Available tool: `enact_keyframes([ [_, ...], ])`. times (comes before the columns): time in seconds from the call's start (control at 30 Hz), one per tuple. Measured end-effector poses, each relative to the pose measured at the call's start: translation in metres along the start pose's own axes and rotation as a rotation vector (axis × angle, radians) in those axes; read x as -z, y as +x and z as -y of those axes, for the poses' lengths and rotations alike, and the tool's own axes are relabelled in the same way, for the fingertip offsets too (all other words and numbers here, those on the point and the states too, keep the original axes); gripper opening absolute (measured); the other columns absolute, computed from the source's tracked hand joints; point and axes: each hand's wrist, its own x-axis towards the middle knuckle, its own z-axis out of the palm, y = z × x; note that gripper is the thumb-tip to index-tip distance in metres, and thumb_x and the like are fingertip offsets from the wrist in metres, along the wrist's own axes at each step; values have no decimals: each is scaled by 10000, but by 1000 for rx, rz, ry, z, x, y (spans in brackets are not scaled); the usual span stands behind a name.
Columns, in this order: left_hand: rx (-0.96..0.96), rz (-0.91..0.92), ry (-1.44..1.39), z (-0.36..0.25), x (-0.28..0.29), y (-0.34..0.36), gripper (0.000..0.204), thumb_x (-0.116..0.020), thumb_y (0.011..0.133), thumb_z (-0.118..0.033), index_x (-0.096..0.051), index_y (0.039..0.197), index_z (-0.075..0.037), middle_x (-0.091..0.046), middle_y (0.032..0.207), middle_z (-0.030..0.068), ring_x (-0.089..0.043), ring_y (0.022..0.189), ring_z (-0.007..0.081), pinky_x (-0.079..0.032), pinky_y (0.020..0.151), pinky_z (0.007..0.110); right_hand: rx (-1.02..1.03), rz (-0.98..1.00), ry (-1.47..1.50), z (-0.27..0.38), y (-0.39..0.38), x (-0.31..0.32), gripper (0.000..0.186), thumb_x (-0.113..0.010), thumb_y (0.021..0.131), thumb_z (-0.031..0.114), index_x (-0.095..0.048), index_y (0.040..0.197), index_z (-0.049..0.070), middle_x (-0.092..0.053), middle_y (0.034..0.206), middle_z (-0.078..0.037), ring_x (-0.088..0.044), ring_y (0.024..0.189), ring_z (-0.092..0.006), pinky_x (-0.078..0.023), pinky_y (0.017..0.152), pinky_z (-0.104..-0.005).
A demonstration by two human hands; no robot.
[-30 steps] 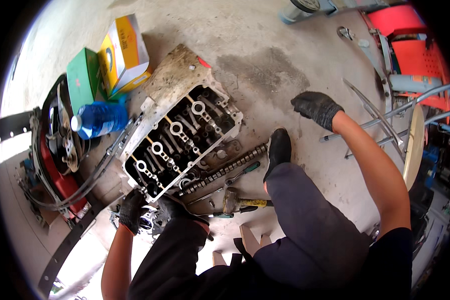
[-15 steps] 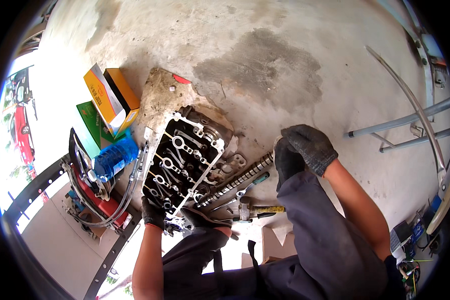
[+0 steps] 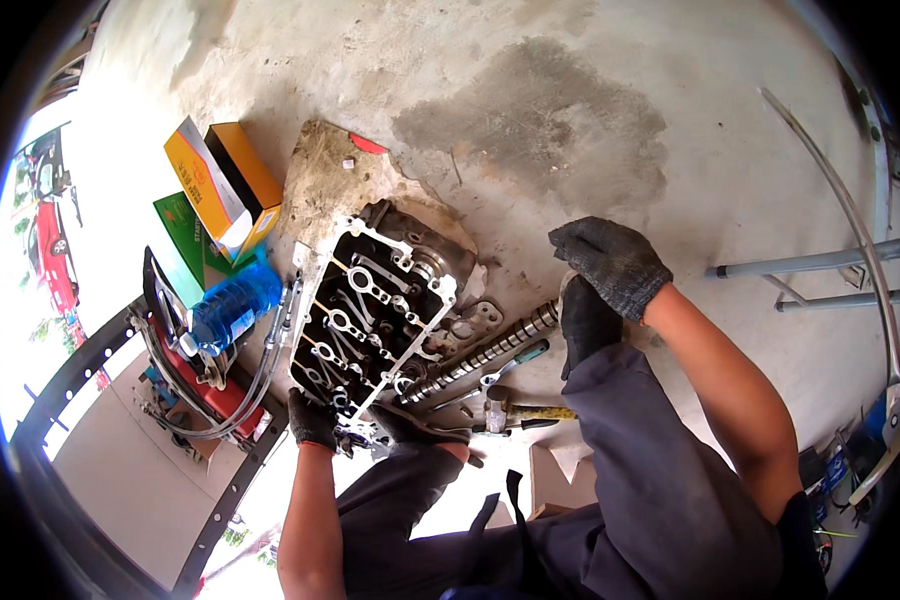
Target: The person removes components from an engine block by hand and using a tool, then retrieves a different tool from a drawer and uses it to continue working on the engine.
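Observation:
An engine cylinder head, with its open valve side up, lies tilted on a stained slab. My left hand, in a dark glove, grips its near left corner; part of the fingers is hidden against the metal. Held in the air just beyond my right shoe is my right hand, also gloved. Its fingers are bent and pressed together, and whether anything small is between them is hidden. Between the head and that shoe lie a ribbed metal shaft, a ratchet and a hammer.
Left of the cylinder head are a blue bottle, a green box, a yellow box and a red floor jack with looped cables. A tubular metal stand occupies the right side. My shoes flank the tools.
My right hand has moved up and slightly left, away from my shoe. My left hand stays at the cylinder head's corner. The whole view has shifted a little.

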Motion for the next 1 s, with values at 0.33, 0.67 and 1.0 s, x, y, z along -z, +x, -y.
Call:
enact_keyframes([
  [0.33, -48, -124, -35, 2, -7, -8, 412, -426, 1009, -365, -586, 1259, -79, -669, 1196, 108, -631, 1100, 285, -497, 958, 436, 46, 62, -1, 12, 22, -15, 249, -642, 923, 163, -700, 1120, 24, -705, 1096, -92, -660, 1005, -164, -511, 905, -300],
  [0.67, -127, -367, 92, 15, 20, 43, 454, -370, 996, -347, -610, 1221, -33, -676, 1197, 117, -668, 1060, 281, -553, 902, 437, 85, 159, 11, 26, 37, -54, 272, -615, 948, 262, -708, 1127, 80, -709, 1074, -109, -664, 988, -246, -504, 897, -335],
  [1.0, -484, -428, 1519, 23, 12, 43, 589, -835, 628, -293, -612, 1137, -95, -713, 1042, 157, -691, 1003, 327, -546, 827, 404, 139, 247, 63, 58, 60, -64, 318, -616, 949, 250, -675, 1182, 42, -685, 1176, -114, -652, 1063, -237, -495, 940, -326],
])
